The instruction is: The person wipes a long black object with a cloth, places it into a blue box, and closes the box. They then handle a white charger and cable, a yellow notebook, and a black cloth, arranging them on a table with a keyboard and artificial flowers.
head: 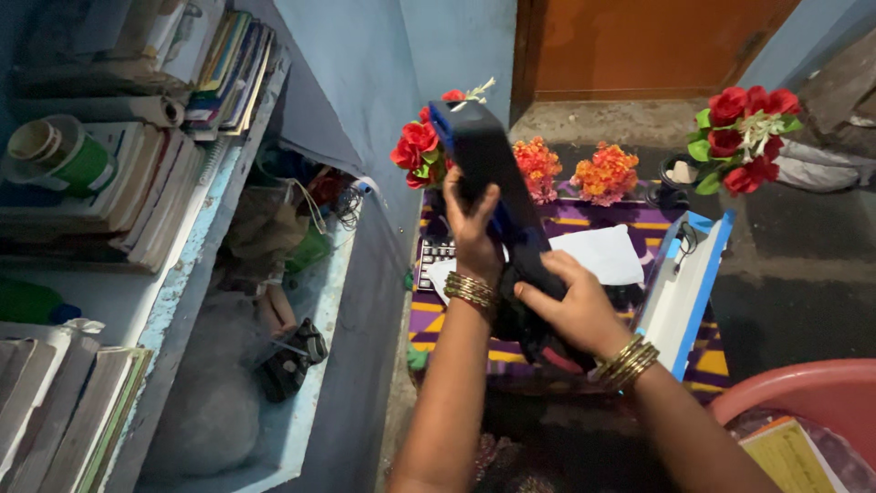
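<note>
A lived-in room of a home was suggested by blue-painted shelves [196, 265] stacked with books [137, 187] to the left of the hands, artificial red flowers [746, 137] and a wooden door [652, 46] beyond them, and a pink plastic tub [794, 393] to their right.

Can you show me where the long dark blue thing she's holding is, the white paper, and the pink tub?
Dark blue case [479, 151], head view: its upper flat face.
White paper [602, 254], head view: middle of the sheet.
Pink tub [794, 388], head view: its rim.
</note>
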